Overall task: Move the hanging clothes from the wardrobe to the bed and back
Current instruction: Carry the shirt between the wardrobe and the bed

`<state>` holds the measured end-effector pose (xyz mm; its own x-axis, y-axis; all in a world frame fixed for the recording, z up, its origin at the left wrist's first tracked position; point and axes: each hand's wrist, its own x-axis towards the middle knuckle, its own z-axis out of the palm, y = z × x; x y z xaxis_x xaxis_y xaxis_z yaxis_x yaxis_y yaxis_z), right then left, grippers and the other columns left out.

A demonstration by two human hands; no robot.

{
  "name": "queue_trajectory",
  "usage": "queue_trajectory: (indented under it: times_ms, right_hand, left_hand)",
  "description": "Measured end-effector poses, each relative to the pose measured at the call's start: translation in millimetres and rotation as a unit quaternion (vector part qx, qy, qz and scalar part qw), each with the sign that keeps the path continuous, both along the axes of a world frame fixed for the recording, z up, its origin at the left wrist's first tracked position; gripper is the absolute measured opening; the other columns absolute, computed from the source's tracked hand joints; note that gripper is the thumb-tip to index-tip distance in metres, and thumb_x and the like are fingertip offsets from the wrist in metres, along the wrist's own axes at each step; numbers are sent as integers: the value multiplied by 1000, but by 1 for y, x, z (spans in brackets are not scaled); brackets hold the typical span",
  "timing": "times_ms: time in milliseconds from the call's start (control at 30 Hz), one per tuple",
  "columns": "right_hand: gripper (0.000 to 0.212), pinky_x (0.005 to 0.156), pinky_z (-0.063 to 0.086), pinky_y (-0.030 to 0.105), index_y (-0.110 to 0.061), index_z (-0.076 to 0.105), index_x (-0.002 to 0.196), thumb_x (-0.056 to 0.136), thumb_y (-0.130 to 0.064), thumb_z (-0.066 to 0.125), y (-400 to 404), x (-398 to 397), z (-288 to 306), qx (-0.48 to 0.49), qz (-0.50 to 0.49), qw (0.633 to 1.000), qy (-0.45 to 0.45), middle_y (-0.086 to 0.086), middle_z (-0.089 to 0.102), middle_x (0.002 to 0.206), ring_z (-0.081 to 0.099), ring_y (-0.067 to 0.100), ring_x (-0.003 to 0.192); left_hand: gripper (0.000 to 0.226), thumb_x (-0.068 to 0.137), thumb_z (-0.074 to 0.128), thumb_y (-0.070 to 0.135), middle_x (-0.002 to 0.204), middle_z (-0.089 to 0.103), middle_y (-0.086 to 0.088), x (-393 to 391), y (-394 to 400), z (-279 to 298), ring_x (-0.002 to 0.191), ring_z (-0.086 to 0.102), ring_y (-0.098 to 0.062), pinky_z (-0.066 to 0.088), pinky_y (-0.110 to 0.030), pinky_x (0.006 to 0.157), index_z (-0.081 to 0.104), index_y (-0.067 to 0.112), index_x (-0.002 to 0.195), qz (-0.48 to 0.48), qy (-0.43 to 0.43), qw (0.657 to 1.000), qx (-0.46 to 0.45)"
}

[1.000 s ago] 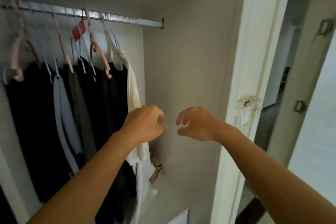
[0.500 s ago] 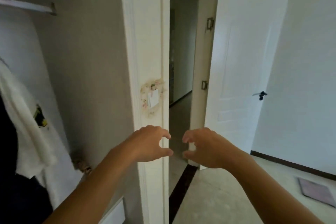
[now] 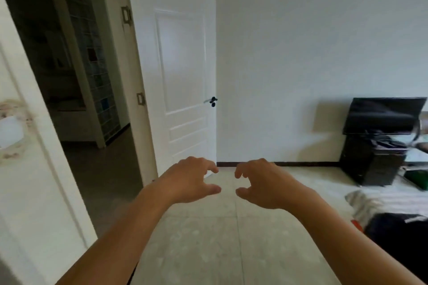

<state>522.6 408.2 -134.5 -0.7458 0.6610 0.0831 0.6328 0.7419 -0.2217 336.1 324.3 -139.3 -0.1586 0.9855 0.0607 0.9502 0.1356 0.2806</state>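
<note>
I see the left hand [image 3: 190, 180] and right hand [image 3: 261, 183] raised side by side over the tiled floor [image 3: 208, 250], fingers loosely curled, holding nothing. Dark clothing [image 3: 398, 236] lies on the striped bed [image 3: 382, 203] at lower right; the white door [image 3: 183, 76] stands open ahead.

Both bare forearms reach forward from the bottom of the view, side by side. The left hand [image 3: 188, 180] and the right hand [image 3: 262, 183] are held palm down, near each other but apart, thumbs pointing inward. Each hand's fingers are loosely curled like claws and hold nothing.
</note>
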Motion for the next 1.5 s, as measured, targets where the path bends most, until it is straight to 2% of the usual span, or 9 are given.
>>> queue_trajectory:
  times_ms: [133,400,533,700,800,967,1167,1333,1500]
  right_hand:
    - [39,89,53,36,-32,57,123,87,-45,65,31,68,-5,2,-63,998,-5,-8,63,119,61,14,102]
    - [38,76,41,23,-30,58,123,88,-43,67,88,170,-22,-5,-150,989,2,-9,62,117,56,9,94]
    - [40,78,41,24,-30,56,125,89,-44,66,117,207,-33,-7,-195,981,-8,-8,61,119,55,9,95]
    - [37,83,50,28,-27,58,123,89,-40,65,156,239,-42,1,-263,965,0,-6,64,114,59,11,95]
    - [32,76,52,27,-25,60,119,90,-38,63,181,255,-43,7,-295,956,2,-8,63,106,59,10,88]
    - [23,54,32,20,-23,60,108,87,-34,60,220,284,-54,7,-359,933,-24,-10,55,93,52,11,76]
    - [29,73,54,39,-17,61,107,85,-35,58,252,327,-69,-12,-432,901,-38,-1,63,100,61,22,87]
    - [29,71,50,36,-21,60,107,83,-37,59,276,376,-86,-3,-471,882,-26,-4,61,99,57,19,88]
    - [31,73,48,34,-24,58,110,82,-39,58,304,437,-111,-7,-499,866,-9,-6,59,101,56,18,93]
  left_hand:
    - [58,81,69,60,128,61,8,64,54,-6,109,58,-11,47,-29,91,56,35,131,-58,12,998,1]
    - [56,81,70,57,127,62,7,157,151,-19,105,60,-11,47,-28,86,57,34,129,-169,3,986,-9]
    - [57,80,71,58,125,63,10,193,203,-31,99,57,-6,50,-31,89,56,35,130,-227,-8,974,-20]
    - [55,83,69,55,131,60,9,232,274,-48,114,56,-9,46,-30,95,54,34,132,-301,8,953,-23]
    - [55,83,69,55,130,60,9,254,316,-57,112,55,-8,42,-27,89,54,35,132,-341,13,940,-27]
    - [54,81,69,56,125,63,10,288,383,-65,101,53,-2,37,-23,77,57,34,130,-407,13,912,-37]
    - [56,80,69,56,122,64,7,336,440,-82,107,59,-11,40,-24,77,59,31,129,-470,4,881,-57]
    - [56,80,66,58,123,64,8,390,479,-92,113,56,-14,39,-33,93,59,33,130,-507,12,860,-58]
    - [56,83,67,55,128,63,6,459,520,-106,115,58,-13,46,-29,91,56,31,133,-531,11,844,-74]
